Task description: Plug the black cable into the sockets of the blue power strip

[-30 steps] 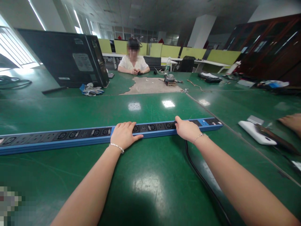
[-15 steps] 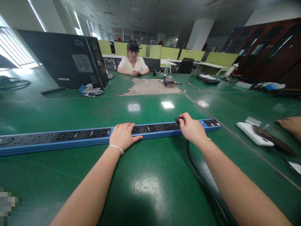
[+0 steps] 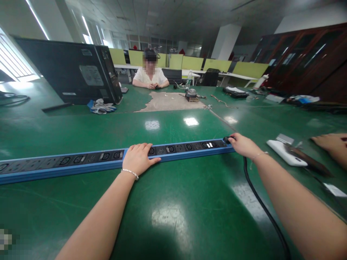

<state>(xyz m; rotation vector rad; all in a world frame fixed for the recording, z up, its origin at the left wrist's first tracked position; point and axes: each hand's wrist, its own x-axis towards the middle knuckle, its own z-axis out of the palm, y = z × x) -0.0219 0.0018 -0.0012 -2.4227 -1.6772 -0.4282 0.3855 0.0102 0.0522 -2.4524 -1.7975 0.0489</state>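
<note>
A long blue power strip [image 3: 184,156] with black sockets lies across the green table [image 3: 81,209]. My left hand [image 3: 138,157] rests over its middle, thumb spread from the fingers, pressing on the strip. At the strip's right end, my right hand [image 3: 242,144] grips a black plug [image 3: 228,139]; whether the plug sits in a socket is hidden by the fingers. From it a thick black cable [image 3: 260,202] runs down towards the lower right. White labels show between sockets just left of the plug.
A black computer case [image 3: 67,72] and gloves [image 3: 101,107] are at the back left. A person [image 3: 150,74] sits opposite. On the right lie a white device [image 3: 284,153] and another person's hand [image 3: 332,146]. A bottle [image 3: 189,78] stands behind a small device [image 3: 191,94].
My right hand has moved right along the strip with the plug and cable, uncovering sockets with white labels. My left hand stays on the strip. The view has shifted slightly.
</note>
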